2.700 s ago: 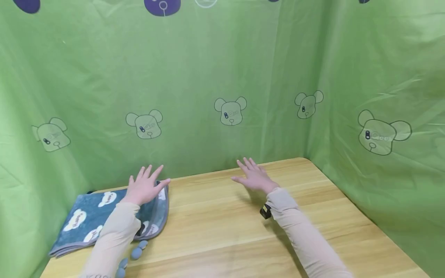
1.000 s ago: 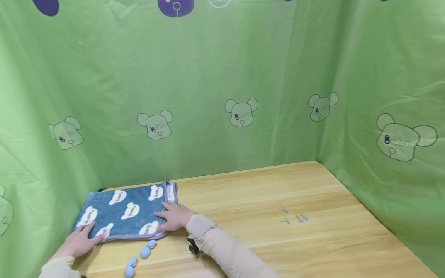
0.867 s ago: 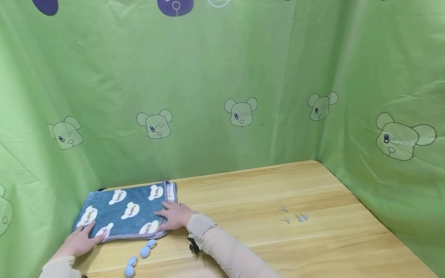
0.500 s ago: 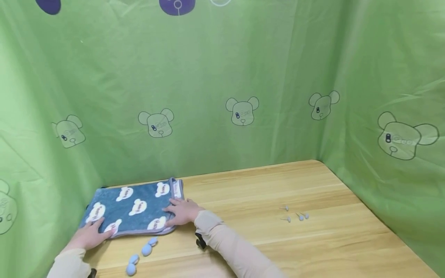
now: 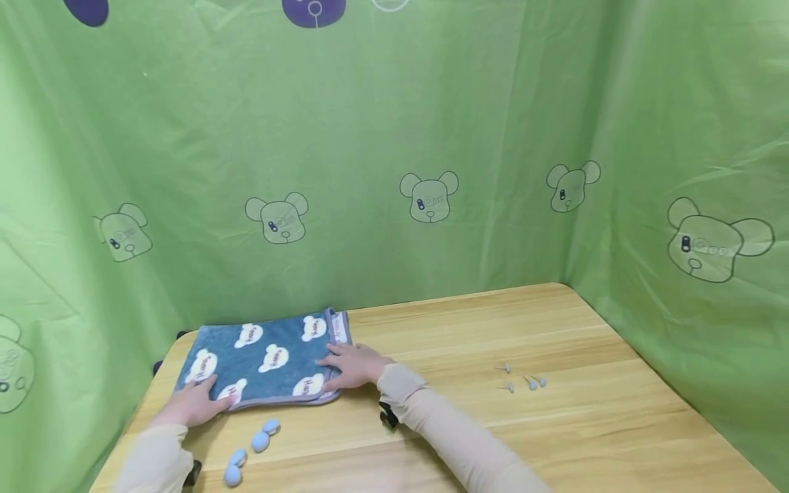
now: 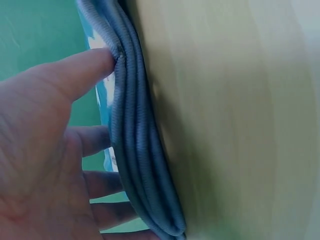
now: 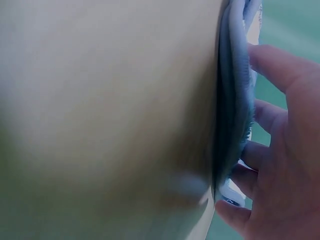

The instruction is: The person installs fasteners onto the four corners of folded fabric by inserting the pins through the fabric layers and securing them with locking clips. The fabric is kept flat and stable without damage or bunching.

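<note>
A folded teal blanket (image 5: 253, 359) with white bear-shaped patches and a grey-blue trim lies flat near the table's back left. My left hand (image 5: 194, 404) rests on its front left corner with the fingers spread. On its right side rests my right hand (image 5: 357, 366), fingers extended over the edge. In the left wrist view, the thumb (image 6: 87, 70) touches the stacked trim layers (image 6: 135, 125) of the blanket. The right wrist view has the right fingers (image 7: 265, 117) against the blanket's layered edge (image 7: 235, 85).
Pale blue rounded pieces (image 5: 261, 441) sit in pairs in front of the blanket. Several small pin-like items (image 5: 533, 385) with pale heads and thin stems lie on the right of the wooden table (image 5: 444, 335). A green curtain (image 5: 357, 123) printed with bears encloses the back and sides.
My hands were raised with spread fingers at first, then came down on the blanket. It has since slid to the right along the table with both hands on it.
</note>
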The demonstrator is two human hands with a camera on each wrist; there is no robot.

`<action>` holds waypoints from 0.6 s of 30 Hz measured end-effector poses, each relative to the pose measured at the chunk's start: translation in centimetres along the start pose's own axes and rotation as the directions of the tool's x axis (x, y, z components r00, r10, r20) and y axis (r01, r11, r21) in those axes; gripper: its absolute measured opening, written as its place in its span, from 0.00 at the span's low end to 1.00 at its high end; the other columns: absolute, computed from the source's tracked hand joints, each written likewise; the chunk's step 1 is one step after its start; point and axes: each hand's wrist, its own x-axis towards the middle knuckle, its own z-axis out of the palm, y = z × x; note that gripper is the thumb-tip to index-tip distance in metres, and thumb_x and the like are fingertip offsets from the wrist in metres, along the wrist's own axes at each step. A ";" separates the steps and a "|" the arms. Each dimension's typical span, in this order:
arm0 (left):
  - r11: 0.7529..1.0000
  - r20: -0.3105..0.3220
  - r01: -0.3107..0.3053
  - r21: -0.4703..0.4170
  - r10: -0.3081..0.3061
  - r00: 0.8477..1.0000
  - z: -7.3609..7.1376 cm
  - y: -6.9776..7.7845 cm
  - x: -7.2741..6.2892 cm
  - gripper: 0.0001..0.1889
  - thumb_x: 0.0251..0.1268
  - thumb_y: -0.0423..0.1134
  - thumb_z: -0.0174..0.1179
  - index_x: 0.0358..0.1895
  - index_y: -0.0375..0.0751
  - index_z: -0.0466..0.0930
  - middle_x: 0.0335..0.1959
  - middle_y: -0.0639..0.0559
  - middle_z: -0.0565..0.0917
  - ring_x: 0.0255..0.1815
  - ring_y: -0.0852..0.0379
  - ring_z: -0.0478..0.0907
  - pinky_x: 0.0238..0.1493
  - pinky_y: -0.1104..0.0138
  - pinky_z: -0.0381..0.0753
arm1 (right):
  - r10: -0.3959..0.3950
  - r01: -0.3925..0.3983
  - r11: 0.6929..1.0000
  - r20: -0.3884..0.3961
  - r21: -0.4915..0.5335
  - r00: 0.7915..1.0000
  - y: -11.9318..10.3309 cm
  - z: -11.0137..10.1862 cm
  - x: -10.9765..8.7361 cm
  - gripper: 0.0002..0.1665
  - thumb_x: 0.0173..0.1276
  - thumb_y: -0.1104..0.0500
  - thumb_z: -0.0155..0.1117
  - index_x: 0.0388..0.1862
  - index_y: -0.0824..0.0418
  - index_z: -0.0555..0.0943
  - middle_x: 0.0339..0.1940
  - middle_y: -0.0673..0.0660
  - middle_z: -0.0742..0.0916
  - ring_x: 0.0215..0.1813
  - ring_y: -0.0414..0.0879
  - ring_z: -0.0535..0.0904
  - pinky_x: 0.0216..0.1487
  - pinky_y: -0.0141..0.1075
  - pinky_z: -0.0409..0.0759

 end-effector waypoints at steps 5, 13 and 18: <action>1.000 -0.001 -0.029 0.002 0.029 1.000 -0.1 2.4 0.2 0.48 0.64 0.66 0.53 0.68 0.22 0.60 0.63 0.17 0.65 0.64 0.17 0.60 0.60 0.31 0.63 | -0.016 0.016 1.000 -0.004 0.004 1.000 1.8 -0.3 -1.4 0.38 0.66 0.29 0.52 0.73 0.38 0.65 0.80 0.54 0.60 0.80 0.50 0.54 0.76 0.53 0.56; 0.997 0.000 -0.073 -0.009 0.073 0.997 0.3 5.7 1.0 0.46 0.62 0.62 0.57 0.67 0.21 0.62 0.63 0.20 0.69 0.64 0.21 0.64 0.63 0.35 0.65 | -0.007 0.007 1.000 -0.002 0.024 1.000 5.0 -0.3 -3.8 0.37 0.67 0.30 0.52 0.73 0.39 0.66 0.80 0.54 0.59 0.80 0.51 0.53 0.77 0.53 0.54; 0.994 0.007 -0.112 -0.006 0.112 0.994 0.6 7.8 1.4 0.44 0.61 0.60 0.60 0.66 0.22 0.64 0.61 0.21 0.71 0.63 0.22 0.66 0.64 0.37 0.66 | -0.005 0.005 0.999 0.000 0.048 1.000 6.9 -0.6 -5.6 0.37 0.67 0.31 0.53 0.72 0.42 0.67 0.80 0.55 0.60 0.80 0.53 0.54 0.77 0.55 0.54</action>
